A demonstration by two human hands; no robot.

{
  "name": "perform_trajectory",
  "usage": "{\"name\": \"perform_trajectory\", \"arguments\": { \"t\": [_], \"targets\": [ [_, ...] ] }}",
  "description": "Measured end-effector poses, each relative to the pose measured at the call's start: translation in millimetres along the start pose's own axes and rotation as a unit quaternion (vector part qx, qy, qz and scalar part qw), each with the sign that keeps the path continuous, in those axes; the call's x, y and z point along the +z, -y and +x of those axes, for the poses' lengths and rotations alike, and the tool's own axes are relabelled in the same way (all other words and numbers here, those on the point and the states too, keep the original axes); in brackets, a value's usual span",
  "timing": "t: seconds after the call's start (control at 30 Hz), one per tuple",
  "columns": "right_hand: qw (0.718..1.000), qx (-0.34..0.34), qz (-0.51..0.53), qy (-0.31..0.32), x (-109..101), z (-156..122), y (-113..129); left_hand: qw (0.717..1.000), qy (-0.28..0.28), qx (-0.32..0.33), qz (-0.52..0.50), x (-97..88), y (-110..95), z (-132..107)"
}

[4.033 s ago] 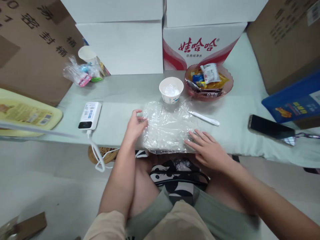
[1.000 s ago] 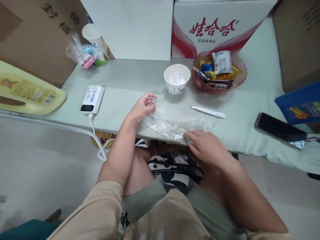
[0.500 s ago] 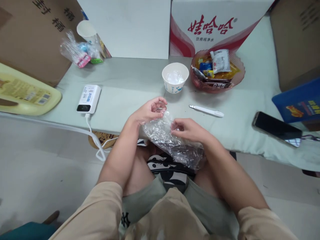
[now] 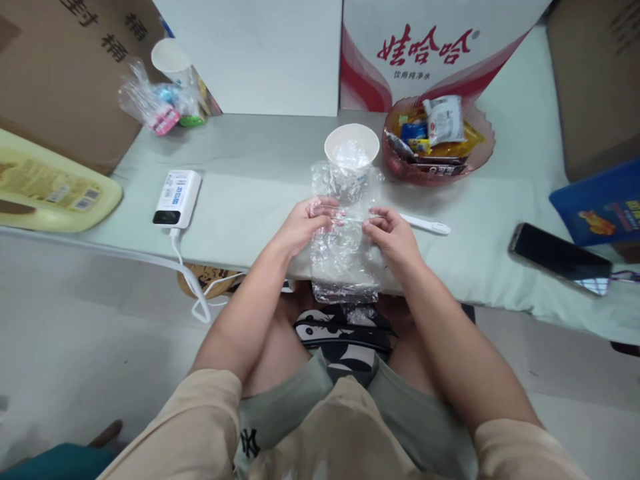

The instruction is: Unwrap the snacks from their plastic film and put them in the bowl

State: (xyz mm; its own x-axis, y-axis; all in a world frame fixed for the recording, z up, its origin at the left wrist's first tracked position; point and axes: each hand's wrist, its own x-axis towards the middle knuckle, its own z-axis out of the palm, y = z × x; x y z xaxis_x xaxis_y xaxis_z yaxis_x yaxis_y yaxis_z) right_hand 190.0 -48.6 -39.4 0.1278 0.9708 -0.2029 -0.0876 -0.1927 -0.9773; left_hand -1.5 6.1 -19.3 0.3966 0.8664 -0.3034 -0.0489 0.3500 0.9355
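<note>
A clear plastic bag (image 4: 344, 248) is held up between my two hands over the near edge of the pale green table (image 4: 250, 180). My left hand (image 4: 304, 227) pinches the bag's left edge, fingers closed on it. On the bag's right edge my right hand (image 4: 395, 237) is pinched in the same way. The bag hangs upright, its top reaching the white paper bowl (image 4: 351, 143) behind it. A white pen-like tool (image 4: 426, 225) lies just right of my right hand.
A pink glass dish of wrapped snacks (image 4: 439, 143) stands at the back right. A white power bank (image 4: 177, 197) with a cable lies at left. A black phone (image 4: 560, 259) and a blue packet (image 4: 597, 203) sit at right. Cardboard boxes (image 4: 410, 53) line the back.
The bag lay flat on the table under both hands. It was then gathered, lifted off the table and now hangs stretched upright between both pinching hands.
</note>
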Motion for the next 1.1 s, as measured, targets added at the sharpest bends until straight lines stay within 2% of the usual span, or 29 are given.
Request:
{"name": "perform_trajectory", "arguments": {
  "t": [0.17,0.27,0.33,0.4,0.47,0.53,0.63,0.73,0.93,1.1],
  "targets": [
    [0.996,-0.012,-0.03,0.081,2,-3,6,0.995,0.08,0.06,0.015,-6.2,-4,-6],
    [0.998,-0.027,-0.034,0.05,4,-2,8,0.993,0.108,0.044,0.0,-6.3,0,-7],
    [0.999,-0.032,-0.027,0.026,2,-1,7,0.994,0.101,0.017,0.033,-5.1,3,-5],
    [0.998,-0.037,-0.031,0.04,0,-1,7,0.995,0.067,0.015,0.072,-3.7,6,-2],
    [0.996,-0.052,-0.051,0.055,-2,-2,7,0.995,0.037,0.04,0.087,-2.7,6,-1],
    [0.994,-0.069,-0.073,0.041,-3,-4,8,0.993,0.027,0.07,0.091,-2.2,4,-2],
    [0.993,-0.08,-0.082,0.001,-4,-6,9,0.99,0.043,0.086,0.101,-2.1,0,-6],
    [0.993,-0.1,-0.057,-0.009,-5,-7,9,0.992,0.067,0.072,0.08,-3.5,-2,-10],
    [0.986,-0.164,-0.008,0.042,-13,-6,6,0.997,0.071,0.003,-0.014,-13.3,-1,-7],
    [0.985,-0.132,-0.067,0.083,-28,-4,7,0.994,0.092,0.0,-0.057,-18.3,-3,-2]
  ]
}}
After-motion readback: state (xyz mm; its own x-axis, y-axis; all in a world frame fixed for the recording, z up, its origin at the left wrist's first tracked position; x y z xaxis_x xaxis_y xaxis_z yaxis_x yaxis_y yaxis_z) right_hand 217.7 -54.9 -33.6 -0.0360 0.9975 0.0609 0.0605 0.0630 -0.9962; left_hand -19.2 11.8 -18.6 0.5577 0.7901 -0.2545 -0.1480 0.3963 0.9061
